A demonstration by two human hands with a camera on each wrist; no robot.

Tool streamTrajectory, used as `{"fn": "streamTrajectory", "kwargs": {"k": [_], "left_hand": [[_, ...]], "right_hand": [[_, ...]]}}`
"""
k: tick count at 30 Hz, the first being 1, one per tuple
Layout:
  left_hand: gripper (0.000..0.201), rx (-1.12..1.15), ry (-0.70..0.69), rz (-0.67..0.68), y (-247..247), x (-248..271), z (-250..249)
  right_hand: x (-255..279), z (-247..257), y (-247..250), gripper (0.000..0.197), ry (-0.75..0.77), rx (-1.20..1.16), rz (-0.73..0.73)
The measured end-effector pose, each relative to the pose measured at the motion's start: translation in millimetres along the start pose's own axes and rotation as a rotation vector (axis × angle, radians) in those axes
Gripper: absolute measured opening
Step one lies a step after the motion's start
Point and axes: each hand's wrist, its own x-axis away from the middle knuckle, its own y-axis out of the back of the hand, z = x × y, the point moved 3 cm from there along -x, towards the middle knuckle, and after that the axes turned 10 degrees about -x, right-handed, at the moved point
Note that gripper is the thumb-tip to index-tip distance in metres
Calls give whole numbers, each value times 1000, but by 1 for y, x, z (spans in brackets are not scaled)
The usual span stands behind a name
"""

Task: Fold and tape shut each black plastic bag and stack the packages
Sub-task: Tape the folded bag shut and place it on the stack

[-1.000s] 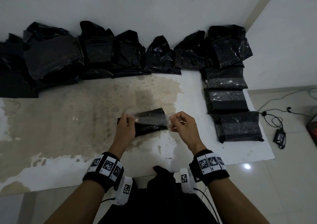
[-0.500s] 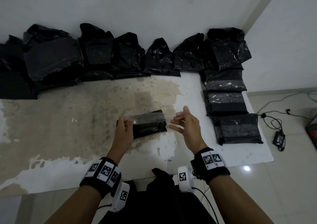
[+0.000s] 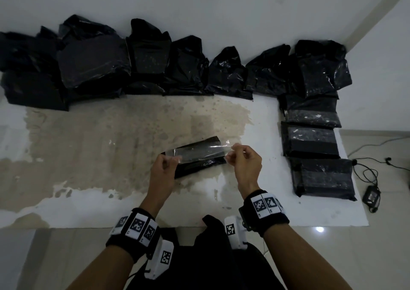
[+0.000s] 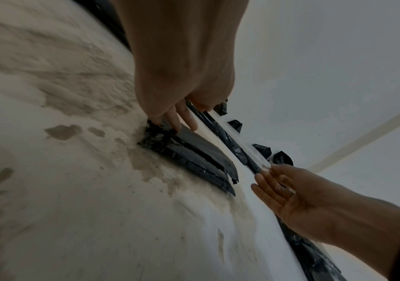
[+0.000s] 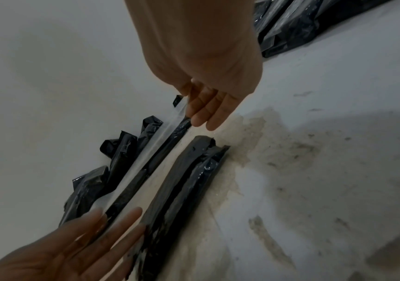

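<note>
We see a white worktop (image 3: 66, 209) with a broad brownish stain across its middle. A folded black bag (image 3: 195, 167) lies flat on the stain near the centre. Along the far edge, against the wall, a row of loose black bags (image 3: 155, 67) sits side by side. Down the right side, three taped black packages (image 3: 310, 138) lie in a line, one just beside the next. The worktop rests on a pale tiled floor (image 3: 377, 256), where a small black charger with its cable (image 3: 371, 195) lies near the worktop's right edge.
</note>
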Motion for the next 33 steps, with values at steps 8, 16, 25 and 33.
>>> {"fn": "streamTrajectory", "kwargs": {"k": [8, 16, 25, 33], "left_hand": [[34, 46, 29, -66, 11, 2, 19], [35, 95, 139, -115, 16, 7, 38], [29, -16, 150, -89, 14, 1, 47], [27, -93, 196, -112, 12, 0, 41]], "right_hand": [[3, -5, -10, 16, 89, 72, 121], [-4, -15, -25, 8, 26, 218, 246], [-10, -26, -21, 17, 52, 459, 217], [-2, -9, -21, 20, 240, 535, 242]]}}
